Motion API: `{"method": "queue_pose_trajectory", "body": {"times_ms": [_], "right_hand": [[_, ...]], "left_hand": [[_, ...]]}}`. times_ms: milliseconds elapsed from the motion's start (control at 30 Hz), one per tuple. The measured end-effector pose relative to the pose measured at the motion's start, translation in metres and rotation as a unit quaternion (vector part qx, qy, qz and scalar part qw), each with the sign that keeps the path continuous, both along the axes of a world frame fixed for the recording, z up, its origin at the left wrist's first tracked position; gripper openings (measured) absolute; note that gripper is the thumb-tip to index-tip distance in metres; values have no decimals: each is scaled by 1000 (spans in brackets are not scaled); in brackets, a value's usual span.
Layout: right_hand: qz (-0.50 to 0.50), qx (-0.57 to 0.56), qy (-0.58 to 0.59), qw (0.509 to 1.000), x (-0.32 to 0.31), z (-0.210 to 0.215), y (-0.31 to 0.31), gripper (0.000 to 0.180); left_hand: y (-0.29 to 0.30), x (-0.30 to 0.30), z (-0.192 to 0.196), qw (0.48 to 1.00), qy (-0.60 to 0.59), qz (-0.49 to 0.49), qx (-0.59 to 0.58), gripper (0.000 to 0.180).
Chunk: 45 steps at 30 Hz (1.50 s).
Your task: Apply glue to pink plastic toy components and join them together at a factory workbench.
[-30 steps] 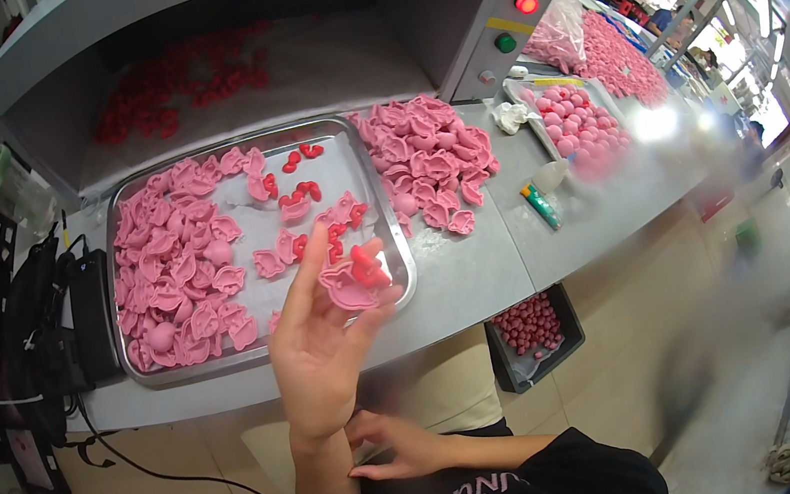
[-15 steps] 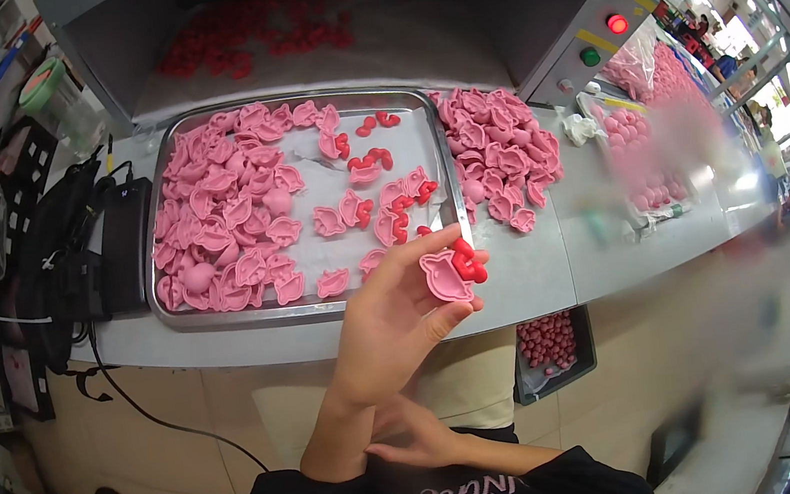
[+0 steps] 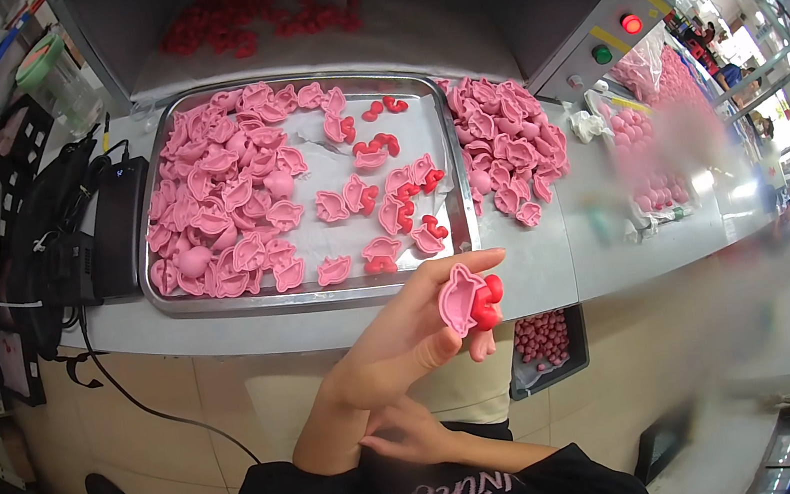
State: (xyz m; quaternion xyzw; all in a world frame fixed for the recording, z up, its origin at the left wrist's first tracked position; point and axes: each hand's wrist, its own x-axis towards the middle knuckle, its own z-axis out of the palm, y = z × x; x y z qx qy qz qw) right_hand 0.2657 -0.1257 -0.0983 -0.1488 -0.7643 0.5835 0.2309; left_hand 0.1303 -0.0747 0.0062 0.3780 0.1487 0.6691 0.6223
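Observation:
Between the thumb and fingers of my left hand [image 3: 395, 353], a pink cat-head-shaped shell piece with a red bow [image 3: 463, 300] is held up in front of the tray's near edge. Its hollow side shows. My right hand [image 3: 409, 432] rests against my left forearm near the elbow, thumb apart, some fingers hidden behind the arm. Beyond my left hand stands a metal tray [image 3: 321, 297] lined with white sheet. Pink shell pieces [image 3: 225, 190] heap up on its left side; several with red bows [image 3: 399, 201] lie on its right.
More pink pieces [image 3: 507, 145] pile up right of the tray. Behind it opens a grey machine [image 3: 577, 29] with red pieces [image 3: 261, 13] inside and lit buttons. Bagged pink balls [image 3: 640, 157] lie further right. A dark bin [image 3: 545, 342] stands below the table edge. Cables [image 3: 151, 413] hang left.
My left hand has turned the pink piece, so it stands more upright with its bow to the right. The hand sits slightly lower. My right hand stays by the left forearm.

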Motion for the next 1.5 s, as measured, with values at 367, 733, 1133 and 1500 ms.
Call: {"method": "queue_pose_trajectory", "body": {"times_ms": [367, 733, 1133, 1500], "right_hand": [[-5, -10, -1, 1000, 2, 0, 2, 16], [-325, 289, 160, 886, 56, 21, 59, 16], [-640, 254, -56, 723, 97, 79, 222, 55], [-649, 211, -123, 720, 105, 66, 258, 65]], "left_hand": [[11, 7, -24, 993, -105, -52, 3, 66], [20, 37, -37, 984, -148, -83, -47, 56], [32, 33, -61, 982, -164, -77, -46, 58], [33, 34, -67, 973, -209, -78, -54, 58]]}}
